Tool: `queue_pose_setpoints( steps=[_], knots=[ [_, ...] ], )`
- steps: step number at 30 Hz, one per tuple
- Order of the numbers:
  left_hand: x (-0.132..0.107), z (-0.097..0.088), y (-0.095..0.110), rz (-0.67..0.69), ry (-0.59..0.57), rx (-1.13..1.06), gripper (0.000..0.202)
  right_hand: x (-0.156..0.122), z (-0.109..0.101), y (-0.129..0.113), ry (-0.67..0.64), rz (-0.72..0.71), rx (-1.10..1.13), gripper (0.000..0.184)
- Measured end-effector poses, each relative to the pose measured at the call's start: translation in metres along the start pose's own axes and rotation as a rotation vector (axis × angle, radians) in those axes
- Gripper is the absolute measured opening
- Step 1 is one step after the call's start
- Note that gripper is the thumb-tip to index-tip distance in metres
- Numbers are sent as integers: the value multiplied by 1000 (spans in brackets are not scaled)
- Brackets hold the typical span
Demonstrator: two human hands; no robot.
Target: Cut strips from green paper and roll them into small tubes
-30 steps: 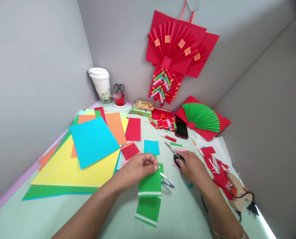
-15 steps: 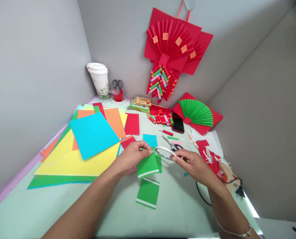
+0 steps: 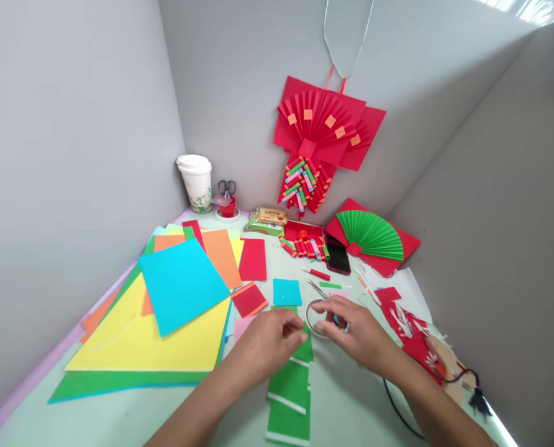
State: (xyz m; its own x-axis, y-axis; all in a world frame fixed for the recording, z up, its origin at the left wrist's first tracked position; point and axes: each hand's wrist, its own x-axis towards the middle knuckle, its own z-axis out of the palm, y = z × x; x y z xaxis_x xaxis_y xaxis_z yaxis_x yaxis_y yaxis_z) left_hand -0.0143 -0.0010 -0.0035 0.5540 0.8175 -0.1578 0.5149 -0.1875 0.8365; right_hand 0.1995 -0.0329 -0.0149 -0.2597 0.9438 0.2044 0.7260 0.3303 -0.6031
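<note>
My left hand [image 3: 277,344] hovers over the green paper pieces [image 3: 289,388], its fingers curled and a small gap between thumb and index finger. Nothing shows in that gap. White strips run across the green pieces, which overlap in a column toward me. My right hand [image 3: 354,332] is over a ring-shaped roll of tape [image 3: 309,320], thumb and index finger apart. The roll appears to lie on the table, partly hidden by the fingers. Behind my hands lie a blue paper square [image 3: 287,292] and scissors [image 3: 318,288], whose handles are mostly covered.
Large coloured sheets [image 3: 184,285] are stacked at left. A lidded cup [image 3: 196,184] and a red pot [image 3: 227,207] stand at the back. Small paper rolls [image 3: 307,249], a phone [image 3: 337,256] and a green fan [image 3: 370,234] lie farther off. Paper scraps [image 3: 400,323] and a black cord [image 3: 398,406] are at right.
The green piece lifted by my left hand now lies on the table. My right hand has lowered the tape roll and loosened its fingers. The view has tilted upward.
</note>
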Motion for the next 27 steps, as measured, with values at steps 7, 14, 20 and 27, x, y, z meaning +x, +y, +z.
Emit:
queue_pose_setpoints(
  steps=[7,14,20,27],
  knots=[
    [3,1,-4,-50,173,23,20,124,12,-50,59,-106,100,26],
    [-1,0,-8,-121,315,173,25,298,57,-89,104,-172,31,36],
    [5,5,-14,-207,211,174,29,402,80,-127,206,-70,-33,46],
    [18,7,-26,-220,151,83,35,465,117,-146,241,146,-49,42]
  ],
)
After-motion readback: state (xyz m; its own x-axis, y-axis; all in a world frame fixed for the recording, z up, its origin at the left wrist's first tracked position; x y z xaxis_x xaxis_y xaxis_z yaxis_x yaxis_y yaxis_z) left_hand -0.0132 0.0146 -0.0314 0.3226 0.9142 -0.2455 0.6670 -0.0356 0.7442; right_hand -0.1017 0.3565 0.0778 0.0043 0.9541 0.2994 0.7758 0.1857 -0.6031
